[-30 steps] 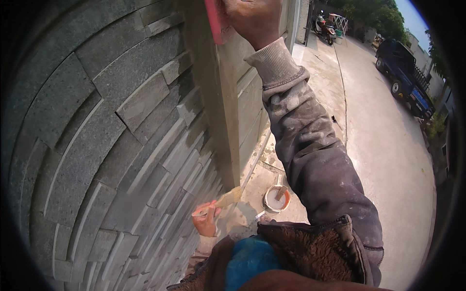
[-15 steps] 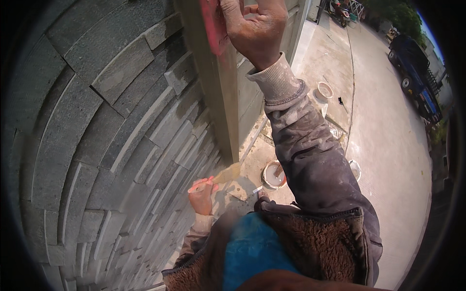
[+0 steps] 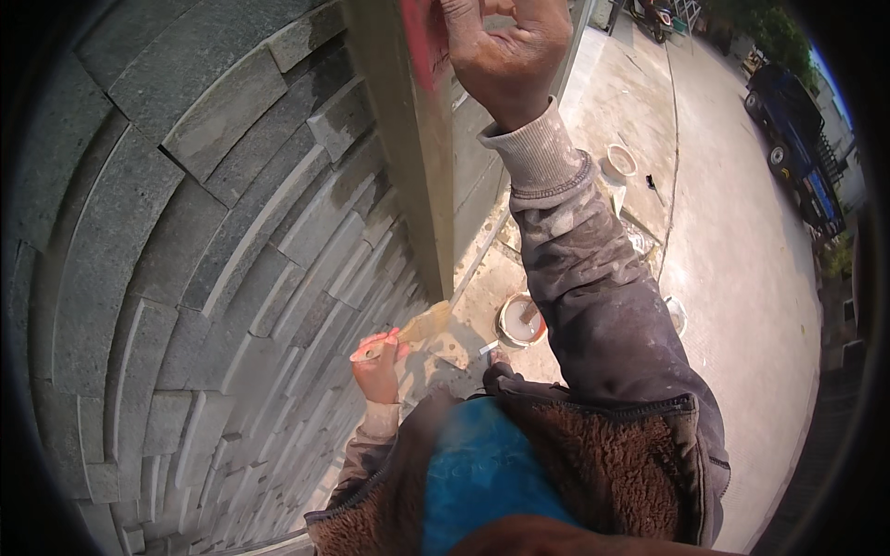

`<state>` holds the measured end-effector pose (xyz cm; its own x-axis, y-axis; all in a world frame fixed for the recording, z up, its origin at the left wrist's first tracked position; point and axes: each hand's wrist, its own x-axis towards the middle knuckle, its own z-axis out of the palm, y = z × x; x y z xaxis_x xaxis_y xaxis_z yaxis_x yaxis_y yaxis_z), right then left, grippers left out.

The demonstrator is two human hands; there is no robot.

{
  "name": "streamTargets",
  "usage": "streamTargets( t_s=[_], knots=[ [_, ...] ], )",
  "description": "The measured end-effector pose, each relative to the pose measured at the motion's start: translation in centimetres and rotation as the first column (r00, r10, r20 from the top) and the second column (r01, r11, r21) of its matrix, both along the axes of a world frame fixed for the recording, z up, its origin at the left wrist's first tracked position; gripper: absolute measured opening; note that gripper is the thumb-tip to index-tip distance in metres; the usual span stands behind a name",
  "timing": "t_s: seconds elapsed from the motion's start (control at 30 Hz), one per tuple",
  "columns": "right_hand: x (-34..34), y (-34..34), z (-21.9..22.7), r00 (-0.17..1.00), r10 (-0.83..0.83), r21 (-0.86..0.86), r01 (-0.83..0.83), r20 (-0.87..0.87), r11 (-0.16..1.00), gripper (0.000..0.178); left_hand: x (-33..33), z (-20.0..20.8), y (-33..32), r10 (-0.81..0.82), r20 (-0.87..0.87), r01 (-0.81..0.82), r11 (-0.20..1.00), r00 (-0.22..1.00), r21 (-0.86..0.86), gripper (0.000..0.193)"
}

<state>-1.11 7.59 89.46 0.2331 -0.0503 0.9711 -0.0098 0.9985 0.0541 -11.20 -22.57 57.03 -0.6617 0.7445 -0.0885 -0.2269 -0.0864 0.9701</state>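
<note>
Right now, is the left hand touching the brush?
Touching. The head view shows it: the left hand is closed around the handle of the brush, with no gap between them.

The brush (image 3: 423, 327) slants below centre, pale handle toward eight o'clock, tan bristles fanned toward two; contact with the plastered edge (image 3: 417, 157) is unclear. That grey-brown edge drops from twelve o'clock, where the pinkish-red slab (image 3: 425, 42) stands alongside it.
</note>
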Motion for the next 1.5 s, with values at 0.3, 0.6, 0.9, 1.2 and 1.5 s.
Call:
streamTargets(
  t_s=[0.3,0.6,0.9,1.2,1.5],
  knots=[
    [4.6,-0.6,-20.8,0.897,-0.137,-0.449,0.337,0.421,0.828,0.041,-0.5,-0.2,-0.1,0.002,0.076,-0.002,1.0,0.997,0.006,0.021],
    [-0.1,-1.3,-0.6,0.947,-0.165,-0.271,0.241,0.274,0.932,0.028,-0.3,0.5,-0.3,-0.001,0.034,0.001,1.0,0.999,0.001,0.021],
    [4.5,-1.2,-18.7,0.958,-0.117,-0.408,0.219,0.261,0.887,0.038,-0.4,-0.8,0.2,0.009,-0.003,-0.009,1.0,1.0,0.021,0.02],
    [0.3,-0.3,-5.2,0.909,-0.168,-0.374,0.318,0.382,0.871,0.034,-0.6,-0.5,-0.5,0.0,0.073,0.001,1.0,0.997,-0.011,0.024],
    [2.9,-1.4,-15.6,0.97,-0.133,-0.286,0.189,0.205,0.939,0.042,-1.8,-2.0,-0.7,0.023,0.023,-0.022,0.999,0.999,-0.032,0.033]
  ],
)
